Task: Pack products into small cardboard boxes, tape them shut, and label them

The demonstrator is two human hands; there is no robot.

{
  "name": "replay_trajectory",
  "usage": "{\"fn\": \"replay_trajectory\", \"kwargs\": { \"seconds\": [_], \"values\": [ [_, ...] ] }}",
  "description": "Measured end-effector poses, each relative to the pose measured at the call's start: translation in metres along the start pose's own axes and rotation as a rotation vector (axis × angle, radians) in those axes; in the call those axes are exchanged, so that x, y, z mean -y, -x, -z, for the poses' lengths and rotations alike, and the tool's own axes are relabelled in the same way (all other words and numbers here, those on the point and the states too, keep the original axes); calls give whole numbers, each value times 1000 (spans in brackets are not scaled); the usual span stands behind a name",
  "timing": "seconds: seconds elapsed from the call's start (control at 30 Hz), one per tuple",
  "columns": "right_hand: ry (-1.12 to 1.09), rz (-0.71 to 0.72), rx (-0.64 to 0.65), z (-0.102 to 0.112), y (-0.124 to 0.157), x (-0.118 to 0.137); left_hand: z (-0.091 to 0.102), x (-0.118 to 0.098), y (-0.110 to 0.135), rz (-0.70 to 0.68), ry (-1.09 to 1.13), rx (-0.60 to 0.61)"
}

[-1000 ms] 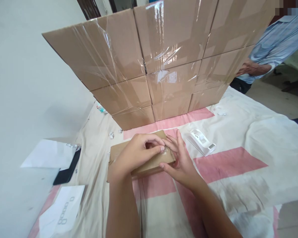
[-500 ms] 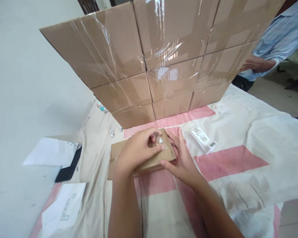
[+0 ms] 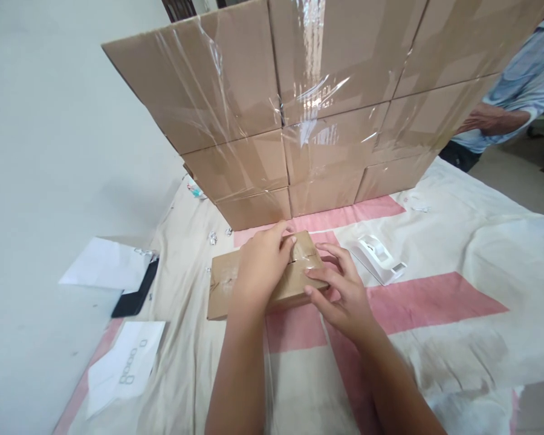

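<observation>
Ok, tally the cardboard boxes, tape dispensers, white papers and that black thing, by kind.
Stacked cardboard boxes: 9 fronts showing
Small box under left hand and right hand: 1
Tape dispenser: 1
White papers: 2
Black flat device: 1
Total: 14

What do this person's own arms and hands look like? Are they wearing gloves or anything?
Nothing is worn on them. The left hand and right hand are bare, with no gloves or rings in view. The left forearm and right forearm are uncovered down to the picture's lower edge, without sleeves, watch or bracelet. The light blue sleeve at the upper right belongs to another person.
</observation>
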State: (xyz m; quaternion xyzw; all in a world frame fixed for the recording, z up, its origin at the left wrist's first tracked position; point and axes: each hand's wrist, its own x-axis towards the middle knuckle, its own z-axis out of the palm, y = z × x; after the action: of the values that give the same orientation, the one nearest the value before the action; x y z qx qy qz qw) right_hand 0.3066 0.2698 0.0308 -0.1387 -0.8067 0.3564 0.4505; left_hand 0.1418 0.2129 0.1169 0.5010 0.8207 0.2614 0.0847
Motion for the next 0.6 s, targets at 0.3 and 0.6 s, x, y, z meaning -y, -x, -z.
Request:
{"fn": "replay_trajectory", "kwargs": {
  "seconds": [0.3,0.6],
  "values": [
    [65,302,-162,-1,-3,-5,18,12,84,-123,5,-571],
    [-15,398,-314,-1,3,30,42,220,251,982,-397,-335]
  ]
}}
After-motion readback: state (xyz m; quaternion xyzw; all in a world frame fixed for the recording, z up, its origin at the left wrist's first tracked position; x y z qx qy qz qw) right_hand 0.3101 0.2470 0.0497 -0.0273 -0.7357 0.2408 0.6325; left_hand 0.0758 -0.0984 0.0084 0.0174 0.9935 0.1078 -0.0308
